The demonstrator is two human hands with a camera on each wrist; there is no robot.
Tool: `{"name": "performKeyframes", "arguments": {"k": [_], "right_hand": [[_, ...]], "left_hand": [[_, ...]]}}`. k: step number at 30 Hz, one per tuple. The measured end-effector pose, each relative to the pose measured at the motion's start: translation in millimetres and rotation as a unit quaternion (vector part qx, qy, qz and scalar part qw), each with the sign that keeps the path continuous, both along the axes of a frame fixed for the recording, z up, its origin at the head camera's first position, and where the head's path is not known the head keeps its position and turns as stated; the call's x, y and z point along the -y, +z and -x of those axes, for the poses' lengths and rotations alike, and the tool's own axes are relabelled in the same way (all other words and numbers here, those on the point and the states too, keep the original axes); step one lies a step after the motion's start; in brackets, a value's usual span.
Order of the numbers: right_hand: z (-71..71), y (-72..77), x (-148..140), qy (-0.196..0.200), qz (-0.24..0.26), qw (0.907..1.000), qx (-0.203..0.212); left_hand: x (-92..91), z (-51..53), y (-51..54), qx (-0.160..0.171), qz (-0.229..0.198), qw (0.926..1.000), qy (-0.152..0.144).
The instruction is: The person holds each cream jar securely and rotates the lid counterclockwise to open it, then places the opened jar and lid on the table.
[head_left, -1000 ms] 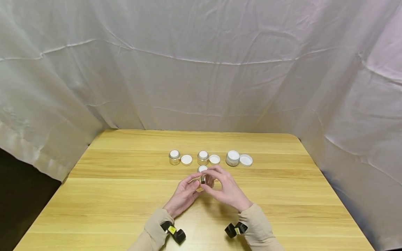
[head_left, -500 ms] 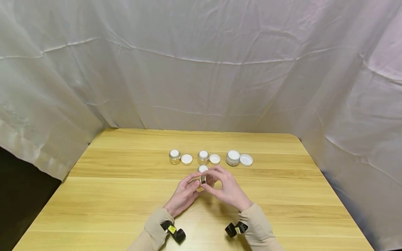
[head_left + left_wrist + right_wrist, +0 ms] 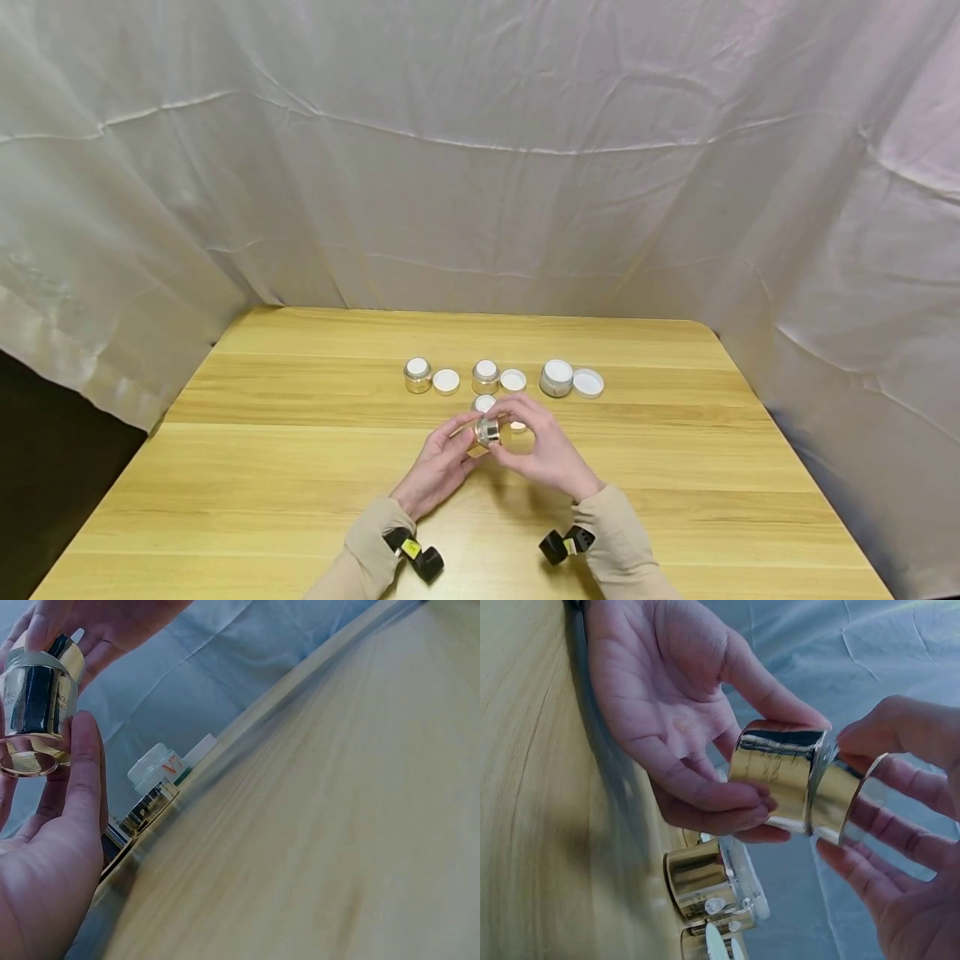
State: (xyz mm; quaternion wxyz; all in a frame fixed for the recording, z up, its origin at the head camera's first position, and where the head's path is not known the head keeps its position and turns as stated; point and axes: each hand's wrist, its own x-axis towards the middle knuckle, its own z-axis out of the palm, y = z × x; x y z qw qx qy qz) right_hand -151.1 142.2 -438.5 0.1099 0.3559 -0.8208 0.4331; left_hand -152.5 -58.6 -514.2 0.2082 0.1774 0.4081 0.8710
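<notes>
Tilted above the table, a small gold cosmetic jar is held by my left hand, fingers and thumb around its body. My right hand pinches the gold lid between thumb and fingertips at the jar's mouth. Clear threads show in a narrow band between lid and body in the right wrist view. Just beyond the hands stands an opened jar with a white top, partly hidden by the fingers. Behind the right fingers, a loose lid lies on the table.
Farther back stand a left gold jar, a middle gold jar and a larger pale jar. Beside each lies its lid, white inside up: left, middle, right. A grey curtain surrounds the wooden table.
My right fingers have shifted slightly right and turned with the lid, and the jar's neck now shows. The left hand and the jars on the table have stayed in place.
</notes>
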Motion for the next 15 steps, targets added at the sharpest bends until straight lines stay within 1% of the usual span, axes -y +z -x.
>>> {"name": "performKeyframes", "arguments": {"k": [3,5,10,12,15], "right_hand": [[1.5,-2.8,-1,0.004,0.025,0.9995,0.020],[2.6,-5.0,-1,0.010,0.049,0.9977,0.047],[5.5,-12.0,-1,0.019,0.110,0.9883,0.104],[6.2,-14.9,0,0.013,0.125,0.9854,0.115],[6.3,-18.4,3,-0.008,0.139,0.9826,0.123]], "left_hand": [[-0.3,0.1,1.5,0.005,-0.002,1.0000,-0.001],[-0.7,0.0,3.1,0.011,-0.006,0.9999,0.001],[-0.8,-1.2,6.6,0.028,-0.024,0.9993,0.010],[-0.5,-2.1,7.5,0.034,-0.031,0.9989,0.012],[0.0,-2.6,8.2,0.046,-0.041,0.9980,0.014]]}}
